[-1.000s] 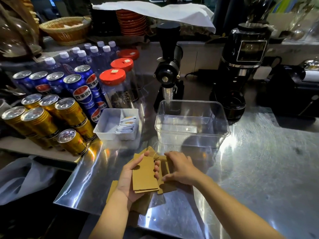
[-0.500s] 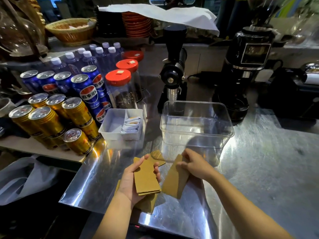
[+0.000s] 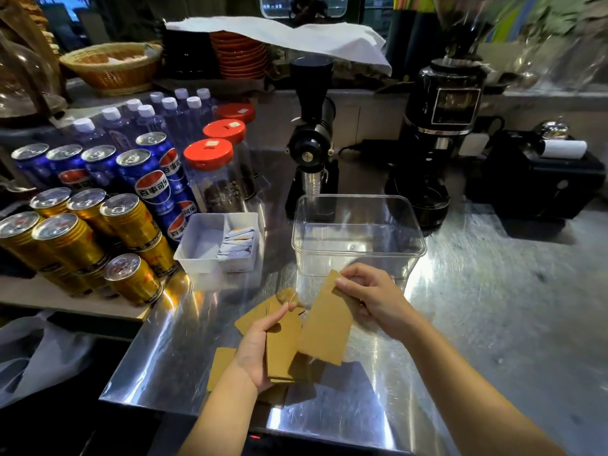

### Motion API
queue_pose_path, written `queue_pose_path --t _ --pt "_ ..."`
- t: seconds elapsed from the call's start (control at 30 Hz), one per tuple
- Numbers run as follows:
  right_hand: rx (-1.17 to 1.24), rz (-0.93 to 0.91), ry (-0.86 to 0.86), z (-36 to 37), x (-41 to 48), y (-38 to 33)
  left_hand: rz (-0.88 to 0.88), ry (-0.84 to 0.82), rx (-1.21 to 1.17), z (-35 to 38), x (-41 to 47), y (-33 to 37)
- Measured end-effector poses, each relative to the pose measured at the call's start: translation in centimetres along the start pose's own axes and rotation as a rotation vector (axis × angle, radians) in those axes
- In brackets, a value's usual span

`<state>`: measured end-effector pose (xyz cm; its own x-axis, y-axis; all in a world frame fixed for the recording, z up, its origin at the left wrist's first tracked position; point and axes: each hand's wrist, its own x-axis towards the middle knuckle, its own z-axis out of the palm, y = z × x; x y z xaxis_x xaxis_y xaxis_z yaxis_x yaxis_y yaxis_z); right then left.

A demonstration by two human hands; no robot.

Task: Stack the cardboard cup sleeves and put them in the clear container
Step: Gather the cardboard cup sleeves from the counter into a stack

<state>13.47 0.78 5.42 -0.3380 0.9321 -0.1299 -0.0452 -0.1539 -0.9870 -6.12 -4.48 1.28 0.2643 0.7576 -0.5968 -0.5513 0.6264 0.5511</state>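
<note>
Sleeve (image 3: 325, 327) in R hand (image 3: 371, 299) now nearer L-hand (image 3: 260, 353) stack (image 3: 283, 350).

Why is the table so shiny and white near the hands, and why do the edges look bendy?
Head view: lamp glare bounces off the steel counter beside the clear container; the wide lens curves the gold cans at the frame edge; the far right counter looks smeared; the right hand and its cardboard sleeve stay fairly sharp.

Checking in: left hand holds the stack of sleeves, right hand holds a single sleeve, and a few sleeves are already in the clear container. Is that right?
Not quite. The head view shows the clear container has no sleeves in it yet. The rest stands: the left hand holds the stack of sleeves, and the right hand holds a single sleeve.
</note>
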Motion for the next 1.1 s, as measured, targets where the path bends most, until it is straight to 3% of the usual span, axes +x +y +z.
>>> queue_pose_path --t 0.23,0.47,0.57,0.7,0.9,1.1 --pt "-0.215 0.028 -0.107 2.9 0.3 1.8 -0.103 -0.104 -0.086 -0.4 -1.3 -0.8" --pt "-0.542 -0.017 -0.185 5.6 1.4 2.8 -0.048 -0.189 -0.117 -1.8 -3.0 0.0" --pt "-0.576 -0.022 -0.027 6.3 2.4 3.6 0.038 -0.217 -0.159 -2.3 -3.6 0.4" --pt "-0.706 0.179 0.211 7.1 3.8 4.5 0.123 -0.169 -0.332 -3.5 -4.1 0.8" --pt "-1.131 0.281 0.250 10.0 5.3 5.3 0.182 -0.084 -0.448 -4.8 -4.7 1.0" --pt "-1.125 0.325 0.218 10.3 6.6 6.1 0.205 -0.037 -0.448 -5.7 -5.2 1.2"
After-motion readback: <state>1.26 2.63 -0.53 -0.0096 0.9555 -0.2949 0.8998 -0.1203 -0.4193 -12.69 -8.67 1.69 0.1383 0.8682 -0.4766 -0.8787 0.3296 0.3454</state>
